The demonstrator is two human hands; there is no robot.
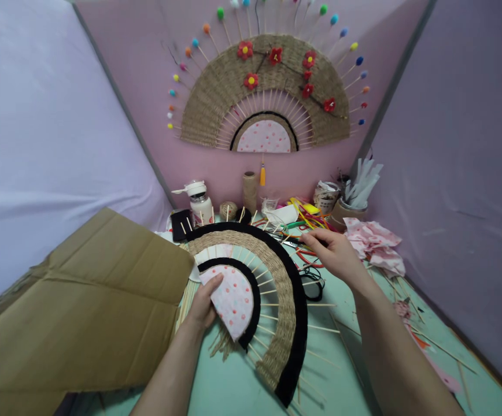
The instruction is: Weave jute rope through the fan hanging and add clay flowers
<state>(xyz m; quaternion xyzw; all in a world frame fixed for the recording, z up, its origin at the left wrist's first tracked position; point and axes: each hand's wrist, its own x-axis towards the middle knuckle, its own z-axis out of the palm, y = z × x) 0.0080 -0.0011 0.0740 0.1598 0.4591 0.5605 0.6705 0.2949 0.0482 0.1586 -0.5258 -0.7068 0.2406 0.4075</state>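
in the middle of the frame, a half-round fan [286, 283] is standing at a tilt over the pale green worktop [225, 384], with thin sticks [324, 329] poking out past its black outer edge. the left hand [205, 303] is holding it by the pink-dotted centre [233, 297], its thumb lying on the front and its other fingers curling behind. the right hand [338, 260] is hovering right of centre, beyond the fan's outer edge; its fingers [314, 240] are bending together at the tips, near a small dark thing, and i cannot tell whether they are gripping it. just below that hand, a loop of black cord [314, 287] is lying beside the fan. a folded sheet of cardboard [116, 323] is filling the lower left. along the back of the worktop, a white bottle [201, 207], a ball of string [228, 211] and a brown roll [250, 192] are standing in a row, while a tin [325, 199] and a pot [347, 215] of white strips [366, 182] are standing further right. crumpled pink-dotted paper [375, 245] is lying at the right. at the top centre, a bigger fan [207, 95] with red flowers [251, 81] is hanging on the pink wall [147, 75], a yellow tassel [262, 174] dangling below it.
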